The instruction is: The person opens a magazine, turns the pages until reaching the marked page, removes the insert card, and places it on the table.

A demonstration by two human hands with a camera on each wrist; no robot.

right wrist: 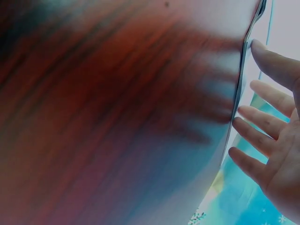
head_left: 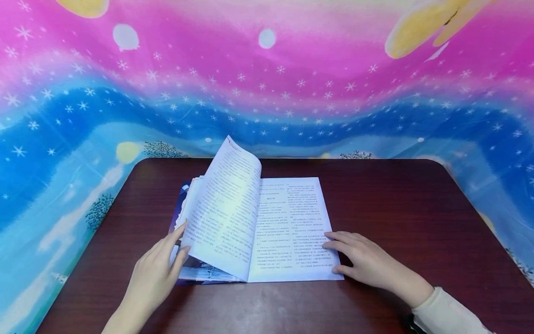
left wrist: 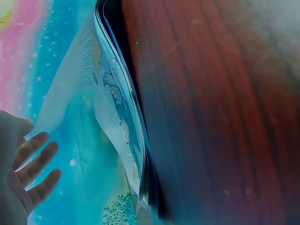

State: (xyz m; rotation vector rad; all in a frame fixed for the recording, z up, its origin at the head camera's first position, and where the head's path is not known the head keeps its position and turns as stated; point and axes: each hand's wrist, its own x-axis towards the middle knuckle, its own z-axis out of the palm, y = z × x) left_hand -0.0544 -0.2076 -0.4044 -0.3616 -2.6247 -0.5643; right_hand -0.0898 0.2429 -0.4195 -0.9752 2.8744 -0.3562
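Observation:
An open magazine (head_left: pixel 288 232) with printed text lies on the table, one page (head_left: pixel 225 204) raised and curving over to the left. My left hand (head_left: pixel 152 266) pinches that page's lower left corner between thumb and fingers. In the left wrist view, the lifted page (left wrist: pixel 70 79) slants up toward the hand (left wrist: pixel 28 173), whose other fingers are spread. My right hand (head_left: pixel 367 260) rests at the magazine's right edge, with relaxed fingers touching the margin. The right wrist view shows those fingers (right wrist: pixel 258 129) along the page edges. Part of a colourful picture page shows beneath the raised page.
The dark reddish-brown wooden table (head_left: pixel 417 208) has rounded far corners and a glossy top. Behind and beside it hangs a pink and blue cloth (head_left: pixel 267 93) patterned with snowflakes, dots and small trees.

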